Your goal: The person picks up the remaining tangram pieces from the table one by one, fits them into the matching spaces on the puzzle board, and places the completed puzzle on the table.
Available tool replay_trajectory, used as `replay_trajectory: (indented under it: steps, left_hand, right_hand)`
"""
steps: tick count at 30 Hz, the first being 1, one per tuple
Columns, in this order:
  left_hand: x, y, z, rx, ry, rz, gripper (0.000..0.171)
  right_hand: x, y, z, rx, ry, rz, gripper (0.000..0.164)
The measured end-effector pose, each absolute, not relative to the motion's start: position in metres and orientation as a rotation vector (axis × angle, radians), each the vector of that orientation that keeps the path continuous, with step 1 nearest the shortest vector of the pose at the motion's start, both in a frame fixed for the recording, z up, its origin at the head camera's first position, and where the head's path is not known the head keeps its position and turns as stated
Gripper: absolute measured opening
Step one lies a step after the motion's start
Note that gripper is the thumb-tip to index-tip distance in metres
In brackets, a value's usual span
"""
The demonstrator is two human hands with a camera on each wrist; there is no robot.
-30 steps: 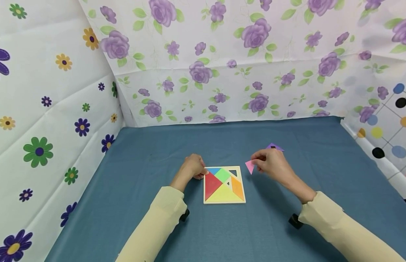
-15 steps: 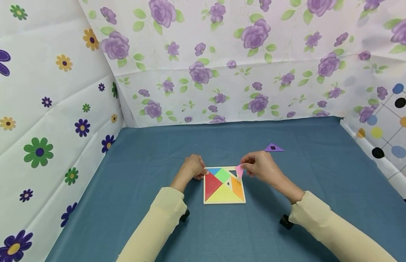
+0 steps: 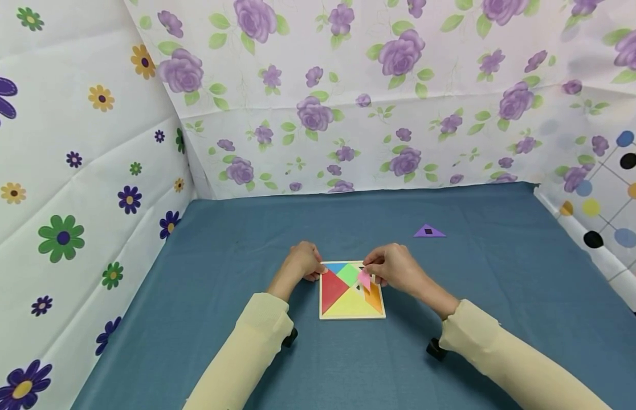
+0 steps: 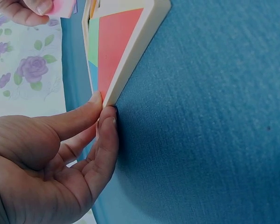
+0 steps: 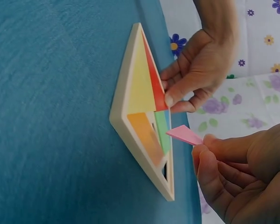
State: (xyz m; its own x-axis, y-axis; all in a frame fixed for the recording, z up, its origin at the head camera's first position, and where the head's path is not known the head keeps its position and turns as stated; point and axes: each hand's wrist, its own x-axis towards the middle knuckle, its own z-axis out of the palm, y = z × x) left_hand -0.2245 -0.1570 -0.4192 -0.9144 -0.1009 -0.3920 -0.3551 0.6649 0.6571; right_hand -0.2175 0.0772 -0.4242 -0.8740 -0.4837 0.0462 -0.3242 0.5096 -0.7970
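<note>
A square tangram board with a pale wooden rim lies flat on the blue cloth. In it sit red, yellow, orange, green and blue pieces. Two dark gaps show toward its right side. My left hand pinches the board's far left corner between thumb and fingers. Between thumb and fingertips my right hand holds a small pink triangle piece, tilted over the board's right part. Behind that hand lies a purple triangle piece with a dark hole or mark.
Blue cloth covers the table. A white sheet with purple roses hangs behind, and a daisy-print sheet stands at the left. Dotted cloth borders the right side.
My right hand has moved left with the pink triangle, from beside the board to over its right part, uncovering the purple triangle. The left hand and board have stayed in place.
</note>
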Motion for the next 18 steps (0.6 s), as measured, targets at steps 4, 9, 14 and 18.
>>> replay_trajectory:
  steps: [4,9,14,18]
  left_hand:
    - [-0.225,-0.157,-0.419,-0.364,2.554,1.108,0.019]
    - [-0.223,-0.158,-0.419,-0.347,2.567,1.102,0.019]
    - [-0.223,-0.158,-0.418,-0.351,2.561,1.104,0.019]
    - [-0.222,-0.157,-0.418,-0.342,2.572,1.104,0.017]
  right_hand:
    - [-0.218,0.073,-0.429,-0.665,2.561,-1.298,0.01]
    - [-0.217,0.069,-0.434,-0.649,2.555,-1.312,0.012]
    - [-0.217,0.066,-0.438,-0.644,2.562,-1.32,0.012]
    - [-0.216,0.065,-0.44,-0.643,2.568,-1.32,0.013]
